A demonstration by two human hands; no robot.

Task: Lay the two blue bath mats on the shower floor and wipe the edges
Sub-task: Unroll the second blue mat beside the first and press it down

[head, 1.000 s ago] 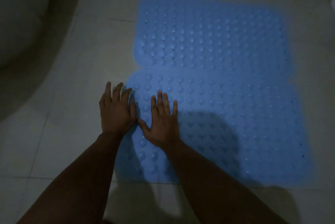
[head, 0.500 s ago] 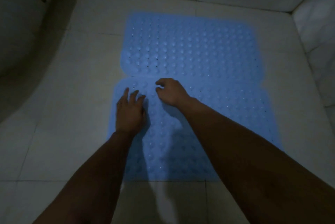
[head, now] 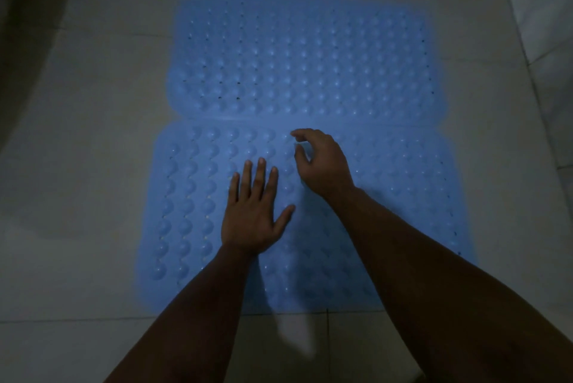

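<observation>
Two blue bubble-textured bath mats lie flat on the pale tiled floor, edge to edge. The far mat (head: 304, 60) sits toward the back wall. The near mat (head: 403, 196) lies in front of it. My left hand (head: 254, 215) rests palm down on the near mat with fingers spread. My right hand (head: 322, 162) hovers over the near mat close to the seam between the mats, its fingers curled and its thumb and forefinger apart. Neither hand holds anything.
The floor (head: 93, 165) is grey-white tile in dim light. A tiled wall rises at the right (head: 545, 41) and along the back. A dark rounded fixture (head: 21, 26) fills the upper left corner.
My left hand has slid from the near mat's left edge onto its middle. My right hand has lifted off the mat, curled and moved forward to the seam.
</observation>
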